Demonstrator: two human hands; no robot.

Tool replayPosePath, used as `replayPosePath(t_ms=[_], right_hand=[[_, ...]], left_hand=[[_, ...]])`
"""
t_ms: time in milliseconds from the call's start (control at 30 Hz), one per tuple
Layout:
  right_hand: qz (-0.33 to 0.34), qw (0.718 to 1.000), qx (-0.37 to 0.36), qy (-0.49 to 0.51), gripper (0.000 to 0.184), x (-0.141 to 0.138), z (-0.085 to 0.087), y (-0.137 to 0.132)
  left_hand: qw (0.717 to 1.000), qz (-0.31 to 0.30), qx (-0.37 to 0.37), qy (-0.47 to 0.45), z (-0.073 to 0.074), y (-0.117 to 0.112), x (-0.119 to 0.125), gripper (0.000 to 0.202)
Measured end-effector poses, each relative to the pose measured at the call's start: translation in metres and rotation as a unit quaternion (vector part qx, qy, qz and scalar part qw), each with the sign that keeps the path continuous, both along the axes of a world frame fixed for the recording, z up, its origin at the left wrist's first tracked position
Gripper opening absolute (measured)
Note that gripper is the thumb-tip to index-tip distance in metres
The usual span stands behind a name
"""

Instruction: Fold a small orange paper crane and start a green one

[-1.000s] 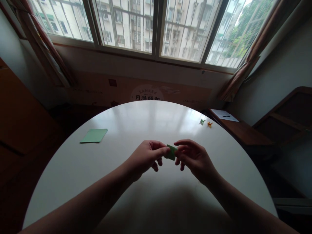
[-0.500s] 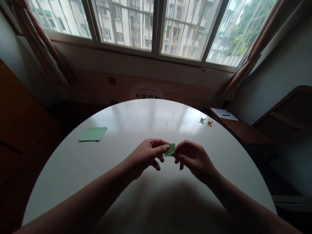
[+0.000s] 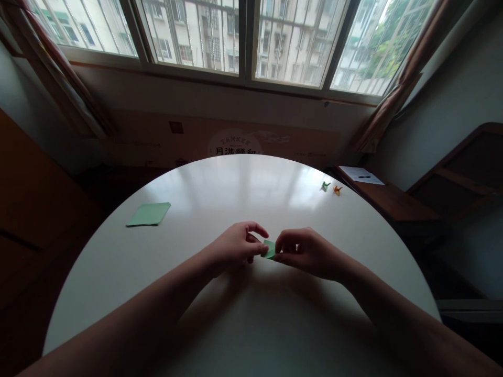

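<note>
Between my two hands, low over the middle of the white round table (image 3: 251, 191), is a small folded piece of green paper (image 3: 269, 250). My left hand (image 3: 239, 245) pinches its left side with the thumb on top and the index finger stretched out above. On the right edge, the thumb and fingertips of my right hand (image 3: 308, 252) are closed on the same paper. The fingers cover part of the paper, so its full folded shape is hidden.
A stack of green paper squares (image 3: 148, 214) lies at the table's left. Near the far right edge stand a green paper crane (image 3: 325, 186) and an orange one (image 3: 337, 190). Beyond them, a white sheet with a pen (image 3: 361, 176) rests on a brown wooden surface (image 3: 404, 201).
Both hands have lowered the green paper toward the tabletop and slightly left. My left index finger has lifted off the paper. The view has shifted a little.
</note>
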State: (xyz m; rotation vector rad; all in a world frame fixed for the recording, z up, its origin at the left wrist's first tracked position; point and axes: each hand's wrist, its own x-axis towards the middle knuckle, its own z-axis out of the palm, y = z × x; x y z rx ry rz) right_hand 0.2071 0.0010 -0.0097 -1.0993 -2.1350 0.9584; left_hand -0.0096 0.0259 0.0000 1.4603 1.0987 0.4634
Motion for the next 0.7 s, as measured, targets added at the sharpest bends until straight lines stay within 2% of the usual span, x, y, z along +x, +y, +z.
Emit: replayPosePath(t_ms=[133, 233, 300, 400, 467, 533, 600, 700], right_hand=[[0.035, 0.998, 0.034, -0.048, 0.010, 0.003, 0.001, -0.001], [0.058, 0.994, 0.057, -0.078, 0.005, 0.005, 0.003, 0.000], [0.073, 0.990, 0.060, -0.100, 0.005, 0.007, 0.004, 0.000], [0.102, 0.985, 0.052, -0.130, 0.004, 0.011, 0.009, 0.000], [0.123, 0.980, 0.046, -0.147, 0.007, 0.013, 0.014, -0.001], [0.142, 0.975, 0.037, -0.166, 0.010, 0.013, 0.020, -0.002], [0.163, 0.967, 0.024, -0.194, 0.010, 0.012, 0.027, -0.004], [0.188, 0.957, 0.014, -0.221, 0.009, 0.012, 0.035, -0.003]], left_hand=[[0.997, -0.033, 0.042, 0.056, -0.004, -0.001, 0.002, 0.031], [0.980, -0.074, 0.119, 0.143, 0.001, -0.008, 0.001, 0.032], [0.950, -0.096, 0.198, 0.219, 0.010, -0.016, -0.002, 0.030], [0.879, -0.134, 0.349, 0.297, 0.023, -0.027, -0.006, 0.018], [0.835, -0.193, 0.432, 0.281, 0.028, -0.032, -0.008, 0.022], [0.810, -0.255, 0.475, 0.232, 0.028, -0.034, -0.007, 0.030], [0.803, -0.293, 0.483, 0.193, 0.025, -0.036, -0.006, 0.033], [0.800, -0.316, 0.475, 0.187, 0.020, -0.042, -0.002, 0.037]])
